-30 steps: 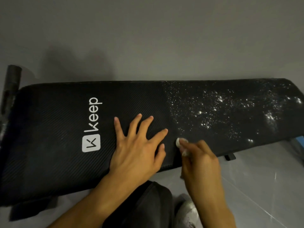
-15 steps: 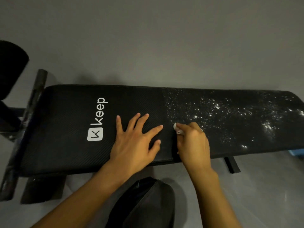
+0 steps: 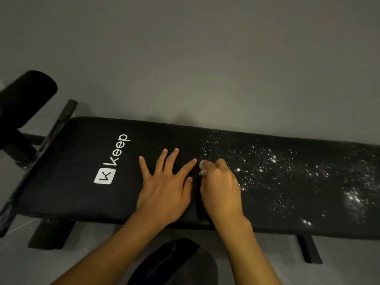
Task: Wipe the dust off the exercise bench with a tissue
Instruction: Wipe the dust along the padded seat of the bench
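- A black padded exercise bench [image 3: 67, 194] runs across the view from 9 o'clock to 3 o'clock against a grey wall [image 3: 185, 58]; its pad bears a white "keep" logo [image 3: 112, 161] toward the 9 o'clock end.
- The left hand [image 3: 164, 192] lies palm down on the pad, just at 3 o'clock of the logo; its fingers are straight and spread, flat on the surface.
- The right hand [image 3: 221, 188] sits close beside it at its 3 o'clock; its fingers are curled and pinch a small crumpled white tissue [image 3: 202, 169], which peeks out at the hand's 11 o'clock and rests on the pad.
- White dust [image 3: 287, 171] speckles the pad from the right hand out to the 3 o'clock end, thickest near the right edge of the view; at 9 o'clock of the tissue the pad is plain black — the border runs roughly where the tissue sits.
- At the bench's 9 o'clock end stands a black crossbar [image 3: 61, 122]; beyond it, at 10 o'clock, is a black foam roller [image 3: 30, 93].
- Under the near edge a black foot [image 3: 308, 251] shows at 5 o'clock; a dark rounded shape [image 3: 174, 264] at 6 o'clock, between the forearms, cannot be made out.
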`<state>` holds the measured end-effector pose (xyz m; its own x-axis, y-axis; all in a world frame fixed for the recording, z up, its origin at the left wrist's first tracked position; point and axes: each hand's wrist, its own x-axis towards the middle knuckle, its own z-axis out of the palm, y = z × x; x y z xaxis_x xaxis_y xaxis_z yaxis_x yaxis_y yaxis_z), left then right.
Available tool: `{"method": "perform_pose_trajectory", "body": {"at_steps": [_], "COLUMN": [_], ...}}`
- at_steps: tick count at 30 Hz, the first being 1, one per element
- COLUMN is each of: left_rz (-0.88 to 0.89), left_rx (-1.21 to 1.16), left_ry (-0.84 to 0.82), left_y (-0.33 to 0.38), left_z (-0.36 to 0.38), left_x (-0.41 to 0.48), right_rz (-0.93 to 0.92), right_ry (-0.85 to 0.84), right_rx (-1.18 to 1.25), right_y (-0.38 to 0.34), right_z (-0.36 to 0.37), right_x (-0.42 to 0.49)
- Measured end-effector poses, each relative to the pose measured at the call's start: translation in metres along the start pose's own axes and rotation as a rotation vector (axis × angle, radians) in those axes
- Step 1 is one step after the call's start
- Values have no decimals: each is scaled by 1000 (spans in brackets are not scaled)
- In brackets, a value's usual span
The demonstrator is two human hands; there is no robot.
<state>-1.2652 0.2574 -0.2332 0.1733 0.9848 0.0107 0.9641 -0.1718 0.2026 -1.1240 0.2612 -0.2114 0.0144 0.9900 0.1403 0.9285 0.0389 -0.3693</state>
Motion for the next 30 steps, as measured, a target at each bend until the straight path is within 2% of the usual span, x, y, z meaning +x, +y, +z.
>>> {"method": "perform_pose_trajectory", "body": {"at_steps": [5, 12, 19, 24, 27, 30], "left_rz": [-32, -26, -15, -18, -31, -17], "left_rx": [-33, -22, -11, 6, -3, -10], "left_ry": [-4, -9, -14, -15, -18, -24], "left_y": [0, 2, 2, 2, 3, 4], "left_z": [3, 6, 6, 7, 6, 5], "left_x": [6, 10, 12, 12, 12, 13], "right_rz": [-61, -92, -53, -29, -58, -102], "right_ry": [-7, -57, -46, 16, -44, -173], "right_rx": [-12, -64, 63, -17, -15, -35], "right_y": [11, 0, 13, 3, -2, -6], "right_z": [-7, 5, -5, 7, 8, -6], "right_x": [-26, 52, -7, 58, 63, 19]}}
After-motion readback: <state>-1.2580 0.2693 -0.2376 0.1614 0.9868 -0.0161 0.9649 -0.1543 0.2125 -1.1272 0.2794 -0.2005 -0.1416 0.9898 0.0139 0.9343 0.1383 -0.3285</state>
